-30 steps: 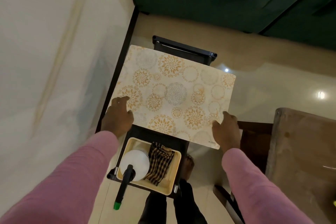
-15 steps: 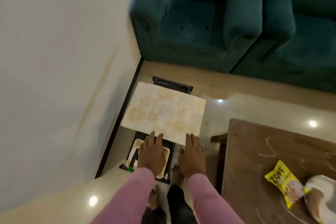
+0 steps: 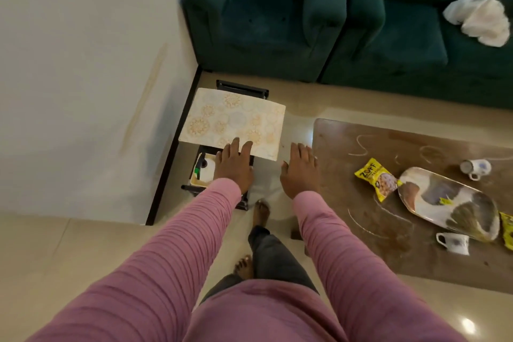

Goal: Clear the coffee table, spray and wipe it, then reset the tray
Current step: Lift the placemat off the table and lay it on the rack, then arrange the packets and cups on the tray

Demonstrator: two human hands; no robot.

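- Hands empty: our left hand spreads flat with straight fingers over the near edge of the patterned mat; whether it touches, we cannot tell.
- Our right hand hangs open beside the left edge of the worktop, holding nothing.
- On the worktop the tray lies toward the right edge, a yellow packet touching its left end.
- One cup lies tipped beyond the tray; a second cup stands upright just beside its near rim.

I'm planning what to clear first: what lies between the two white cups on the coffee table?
The patterned tray, in the head view, between the tipped cup and the upright cup.
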